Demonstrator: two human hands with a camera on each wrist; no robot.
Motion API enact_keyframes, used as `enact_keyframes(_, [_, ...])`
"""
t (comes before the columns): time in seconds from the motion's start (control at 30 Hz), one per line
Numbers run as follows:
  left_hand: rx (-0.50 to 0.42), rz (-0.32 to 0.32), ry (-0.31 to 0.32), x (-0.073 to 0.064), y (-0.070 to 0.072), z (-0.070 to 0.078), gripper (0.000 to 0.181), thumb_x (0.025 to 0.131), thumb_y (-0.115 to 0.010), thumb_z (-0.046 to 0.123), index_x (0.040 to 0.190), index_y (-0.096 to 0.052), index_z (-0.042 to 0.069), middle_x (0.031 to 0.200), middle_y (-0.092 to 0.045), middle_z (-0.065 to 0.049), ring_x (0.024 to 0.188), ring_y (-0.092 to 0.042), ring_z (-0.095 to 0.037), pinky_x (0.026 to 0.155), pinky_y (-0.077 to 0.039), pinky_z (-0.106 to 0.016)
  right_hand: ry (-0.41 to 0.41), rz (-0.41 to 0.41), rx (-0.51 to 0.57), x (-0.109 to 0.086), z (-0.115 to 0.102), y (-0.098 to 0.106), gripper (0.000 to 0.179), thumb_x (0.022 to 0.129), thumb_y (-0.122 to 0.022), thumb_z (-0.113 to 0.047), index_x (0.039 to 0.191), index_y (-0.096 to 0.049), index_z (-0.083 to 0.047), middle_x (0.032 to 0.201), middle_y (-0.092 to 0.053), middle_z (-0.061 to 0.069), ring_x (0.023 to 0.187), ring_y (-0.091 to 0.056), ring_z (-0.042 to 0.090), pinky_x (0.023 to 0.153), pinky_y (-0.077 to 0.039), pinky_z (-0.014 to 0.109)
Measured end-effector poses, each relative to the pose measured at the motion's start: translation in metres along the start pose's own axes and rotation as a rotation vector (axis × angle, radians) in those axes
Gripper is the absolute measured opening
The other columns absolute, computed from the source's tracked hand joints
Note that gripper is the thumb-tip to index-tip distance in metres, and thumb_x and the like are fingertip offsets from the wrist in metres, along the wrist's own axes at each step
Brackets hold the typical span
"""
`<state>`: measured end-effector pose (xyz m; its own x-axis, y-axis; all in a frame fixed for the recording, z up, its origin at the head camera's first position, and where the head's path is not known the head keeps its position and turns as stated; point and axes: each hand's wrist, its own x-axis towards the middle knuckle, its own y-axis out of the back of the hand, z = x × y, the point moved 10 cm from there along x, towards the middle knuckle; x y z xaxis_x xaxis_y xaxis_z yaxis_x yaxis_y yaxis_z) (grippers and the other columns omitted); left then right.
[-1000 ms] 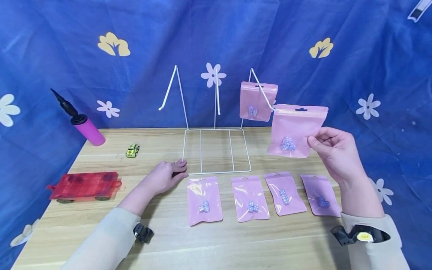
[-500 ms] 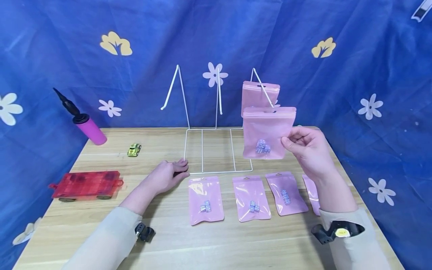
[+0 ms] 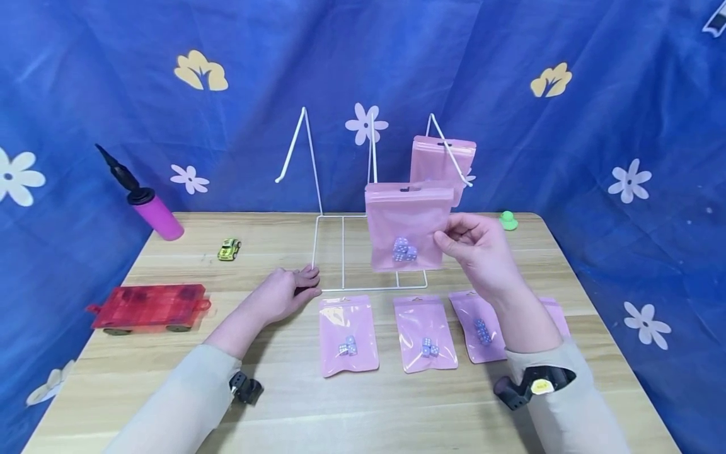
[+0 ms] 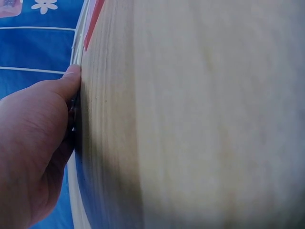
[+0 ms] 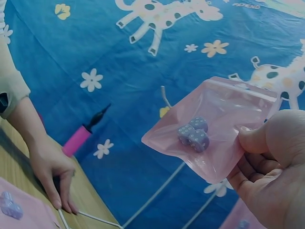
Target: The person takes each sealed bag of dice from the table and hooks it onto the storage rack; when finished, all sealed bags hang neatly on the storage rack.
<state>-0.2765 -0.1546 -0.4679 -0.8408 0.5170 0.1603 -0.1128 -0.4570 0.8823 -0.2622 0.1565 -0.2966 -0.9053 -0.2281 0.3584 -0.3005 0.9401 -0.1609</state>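
Well left of the white wire rack (image 3: 343,252) sits a red toy cart (image 3: 150,307), and behind that a pink pump (image 3: 155,217) with a black nozzle leans at an angle. Nearer the rack is a yellow-green toy car (image 3: 229,249). The person's left hand (image 3: 283,293) is at the rack's front left corner, thumb to one side and fingers to the other, pinching the wire between them.

Just in front of the rack's base lies one pink pouch (image 3: 348,334), and a second pouch (image 3: 425,328) lies further right along that same front edge. Up before the rack's middle and right hooks, the held pouch (image 3: 405,217) hangs upright with dice (image 3: 404,250) in its lower part. It hides the middle hook's tip, so I can't tell whether they touch. Behind it, the hung pouch (image 3: 431,164) is on the rack's right hook. The right hand (image 3: 476,252) pinches the held pouch's side edge, thumb in front.

In front and to the right of the rack are a third pouch (image 3: 476,321) and a partly covered fourth pouch (image 3: 556,312); behind them, right of the rack, stands a green duck (image 3: 508,221).
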Motion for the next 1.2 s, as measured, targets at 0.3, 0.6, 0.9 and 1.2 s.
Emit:
enact_keyframes(0.3, [0.004, 0.001, 0.001, -0.001, -0.001, 0.000, 0.039, 0.101, -0.076, 0.023, 0.128, -0.072, -0.006, 0.138, -0.063, -0.021, 0.133, -0.058, -0.038, 0.117, -0.041, -0.055, -0.069, 0.005, -0.008, 0.005, 0.018, -0.022, 0.025, 0.093, -0.068, 0.018, 0.097, -0.078, -0.005, 0.089, -0.075, 0.006, 0.082, -0.067, 0.013, 0.072, -0.057, 0.020])
enact_keyframes(0.6, [-0.007, 0.009, -0.009, -0.001, -0.002, 0.000, 0.039, 0.101, -0.076, 0.022, 0.128, -0.071, -0.005, 0.138, -0.064, -0.020, 0.133, -0.059, -0.037, 0.114, -0.044, -0.051, -0.099, 0.025, -0.015, 0.008, 0.030, -0.029, 0.022, 0.093, -0.071, 0.015, 0.097, -0.077, -0.005, 0.091, -0.075, 0.010, 0.084, -0.066, 0.014, 0.073, -0.057, 0.021])
enact_keyframes(0.9, [-0.015, -0.009, 0.012, 0.001, -0.001, 0.000, 0.039, 0.101, -0.076, 0.022, 0.129, -0.071, -0.006, 0.139, -0.063, -0.021, 0.134, -0.058, -0.037, 0.115, -0.043, -0.052, -0.112, 0.038, -0.042, 0.014, 0.042, -0.028, 0.016, 0.094, -0.067, 0.015, 0.100, -0.074, 0.003, 0.090, -0.076, 0.005, 0.084, -0.066, 0.015, 0.074, -0.057, 0.021])
enact_keyframes(1.2, [-0.012, 0.004, 0.002, 0.000, 0.001, 0.001, 0.039, 0.100, -0.077, 0.022, 0.128, -0.071, -0.006, 0.138, -0.064, -0.021, 0.133, -0.059, -0.037, 0.115, -0.044, -0.050, -0.113, 0.066, -0.049, 0.024, 0.052, -0.025, 0.009, 0.095, -0.069, 0.015, 0.101, -0.072, 0.009, 0.089, -0.075, 0.005, 0.082, -0.065, 0.015, 0.071, -0.057, 0.020])
